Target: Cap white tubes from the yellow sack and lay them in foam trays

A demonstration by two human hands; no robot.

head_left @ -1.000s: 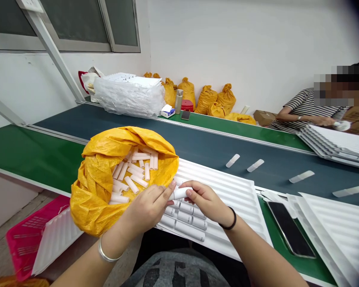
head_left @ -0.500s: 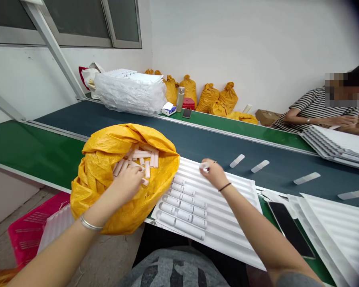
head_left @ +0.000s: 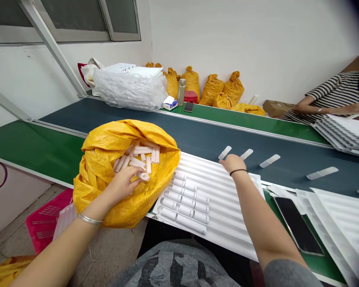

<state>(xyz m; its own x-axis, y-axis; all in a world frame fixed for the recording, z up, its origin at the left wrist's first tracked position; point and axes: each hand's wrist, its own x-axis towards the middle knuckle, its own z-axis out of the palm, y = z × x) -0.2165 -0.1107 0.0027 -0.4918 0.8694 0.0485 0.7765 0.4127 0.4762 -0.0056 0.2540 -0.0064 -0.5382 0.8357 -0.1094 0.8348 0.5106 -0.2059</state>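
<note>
My left hand (head_left: 124,183) reaches into an open yellow woven bag (head_left: 107,199) full of several pale tubes (head_left: 142,153); its fingers close round one tube (head_left: 143,175) near the bag's rim. My right hand (head_left: 232,163) stretches over the far edge of a white ribbed tray (head_left: 227,199), right beside a small white piece (head_left: 224,152) lying on the dark conveyor belt (head_left: 197,141). Its fingers point away from me and are hidden. Several assembled white tubes (head_left: 185,201) lie in the tray's near grooves.
More white pieces (head_left: 269,160) lie along the belt. A black phone (head_left: 297,225) and stacked white trays (head_left: 344,215) sit at the right. A person in a striped shirt (head_left: 338,93) works across the belt. Yellow sacks (head_left: 215,91), a wrapped tray bundle (head_left: 128,87) and a pink crate (head_left: 44,223) are around.
My hands, together on one tube a second ago, have parted. The left went into the bag and took a tube. The right reached forward over the tray to the belt.
</note>
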